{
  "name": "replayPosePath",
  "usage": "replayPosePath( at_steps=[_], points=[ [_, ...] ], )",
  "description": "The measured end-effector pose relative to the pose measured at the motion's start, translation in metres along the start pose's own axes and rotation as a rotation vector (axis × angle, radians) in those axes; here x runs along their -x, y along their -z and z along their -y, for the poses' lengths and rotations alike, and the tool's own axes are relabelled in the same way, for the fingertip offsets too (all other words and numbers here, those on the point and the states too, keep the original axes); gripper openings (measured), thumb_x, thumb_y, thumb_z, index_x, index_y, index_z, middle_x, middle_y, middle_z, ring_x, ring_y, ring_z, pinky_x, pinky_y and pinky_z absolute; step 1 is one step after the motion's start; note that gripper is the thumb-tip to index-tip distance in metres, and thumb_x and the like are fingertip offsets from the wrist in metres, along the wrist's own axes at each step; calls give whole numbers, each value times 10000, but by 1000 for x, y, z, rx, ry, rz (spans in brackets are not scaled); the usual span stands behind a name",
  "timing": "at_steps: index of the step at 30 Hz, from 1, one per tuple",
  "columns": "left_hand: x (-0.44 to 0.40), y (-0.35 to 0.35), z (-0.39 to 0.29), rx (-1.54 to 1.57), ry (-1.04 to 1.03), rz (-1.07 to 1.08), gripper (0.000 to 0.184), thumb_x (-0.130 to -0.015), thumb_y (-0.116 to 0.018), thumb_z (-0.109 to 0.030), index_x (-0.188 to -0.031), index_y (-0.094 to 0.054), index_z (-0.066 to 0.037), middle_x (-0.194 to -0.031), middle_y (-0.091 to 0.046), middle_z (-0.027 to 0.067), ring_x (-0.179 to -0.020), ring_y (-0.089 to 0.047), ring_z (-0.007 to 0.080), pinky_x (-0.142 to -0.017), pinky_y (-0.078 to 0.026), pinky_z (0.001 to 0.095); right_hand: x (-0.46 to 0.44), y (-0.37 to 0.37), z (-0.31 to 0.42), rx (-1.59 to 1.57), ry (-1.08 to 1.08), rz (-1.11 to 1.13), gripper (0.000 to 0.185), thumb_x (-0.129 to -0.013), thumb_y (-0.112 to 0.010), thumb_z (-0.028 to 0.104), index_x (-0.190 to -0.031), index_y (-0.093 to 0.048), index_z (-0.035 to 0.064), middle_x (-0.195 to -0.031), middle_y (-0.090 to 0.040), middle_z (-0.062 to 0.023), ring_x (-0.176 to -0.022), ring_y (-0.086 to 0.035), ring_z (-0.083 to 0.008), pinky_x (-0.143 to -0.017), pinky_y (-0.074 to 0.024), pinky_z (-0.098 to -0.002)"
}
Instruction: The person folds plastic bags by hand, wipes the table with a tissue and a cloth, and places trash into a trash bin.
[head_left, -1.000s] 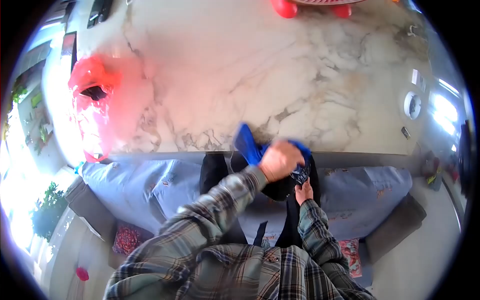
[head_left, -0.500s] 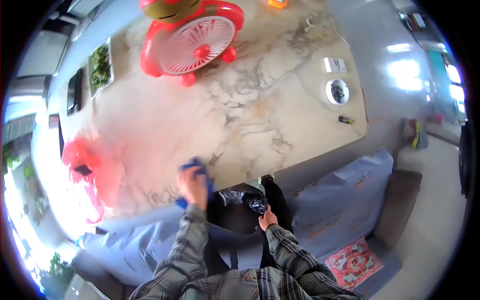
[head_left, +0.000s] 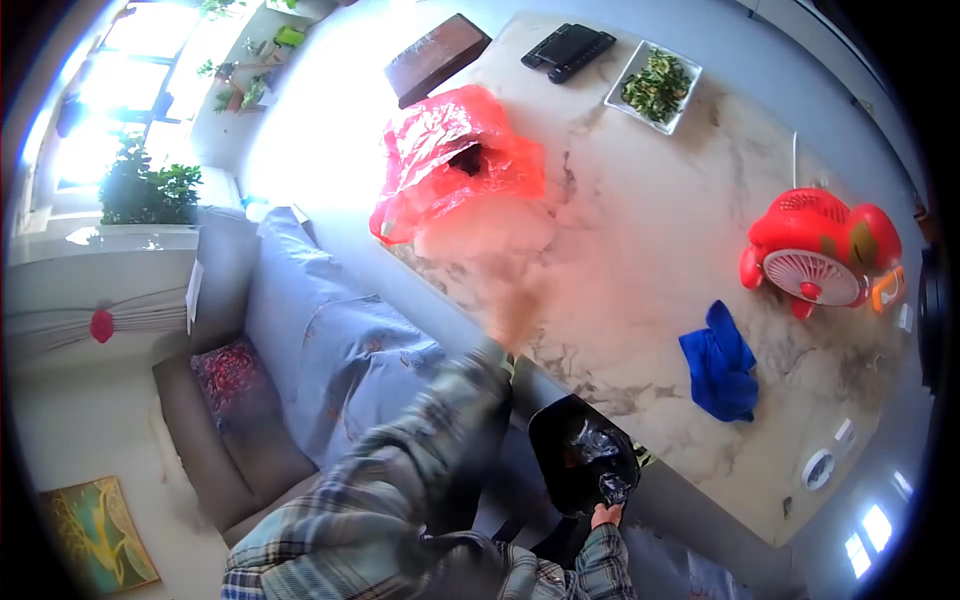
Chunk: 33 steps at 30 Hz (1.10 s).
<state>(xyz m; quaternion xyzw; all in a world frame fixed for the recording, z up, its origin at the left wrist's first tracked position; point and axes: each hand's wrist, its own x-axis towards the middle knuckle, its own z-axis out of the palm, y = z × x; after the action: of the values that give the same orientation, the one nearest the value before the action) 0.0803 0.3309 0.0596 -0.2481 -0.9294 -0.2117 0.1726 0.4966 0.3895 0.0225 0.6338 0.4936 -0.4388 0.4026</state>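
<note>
My left hand (head_left: 515,305) is smeared by motion above the near edge of the marble-patterned table (head_left: 620,270), so its fingers cannot be made out. Just beyond it lies a crumpled red plastic bag (head_left: 450,150) with a dark opening. My right hand (head_left: 606,515) grips the rim of a black trash bin (head_left: 553,435) at the table's edge. Crumpled clear plastic (head_left: 593,442) shows inside the bin, and some shiny dark plastic (head_left: 613,488) sits beside my right fingers. A blue cloth (head_left: 722,365) lies bunched on the table, apart from both hands.
A red fan (head_left: 810,275) stands at the right of the table. Along the far side are a white dish of green leaves (head_left: 655,88), a black device (head_left: 568,52) and a brown box (head_left: 437,58). An ashtray (head_left: 818,468) is at lower right; a covered sofa (head_left: 310,310) runs along the left.
The view has swung left. My left hand has let go of the blue cloth, which now lies on the table, and has moved toward the red bag. My right hand stays on the bin.
</note>
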Motion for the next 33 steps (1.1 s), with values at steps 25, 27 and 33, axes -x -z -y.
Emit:
replayPosePath(
  at_steps=[25, 27, 33],
  points=[
    [-161, 82, 130, 1463, 574, -133, 118, -770, -539, -19, -885, -516, -32, -863, -563, 79, -796, -537, 197, -699, -468, 303, 96, 79, -61, -52, 150, 49, 312, -819, -567, 155, -994, -431, -65, -867, -522, -195, -638, -585, -303, -497, -507, -445],
    [-176, 187, 94, 1311, 623, -108, 143, -766, -554, -11, -904, -518, -23, -846, -558, 68, -823, -538, 208, -746, -477, 329, 72, 81, -129, 69, 386, -124, 309, -775, -601, 151, -997, -489, -33, -852, -547, -196, -700, -577, -352, -573, -476, -473],
    [-189, 307, -43, 1162, 436, 296, 356, -833, -514, -156, -1170, -444, -66, -1074, -523, 105, -967, -516, 211, -830, -437, 339, 159, 104, -211, -170, 742, -436, 507, -705, -613, 172, -1173, -462, 48, -1080, -549, -166, -1008, -505, -347, -856, -404, -427]
  ],
)
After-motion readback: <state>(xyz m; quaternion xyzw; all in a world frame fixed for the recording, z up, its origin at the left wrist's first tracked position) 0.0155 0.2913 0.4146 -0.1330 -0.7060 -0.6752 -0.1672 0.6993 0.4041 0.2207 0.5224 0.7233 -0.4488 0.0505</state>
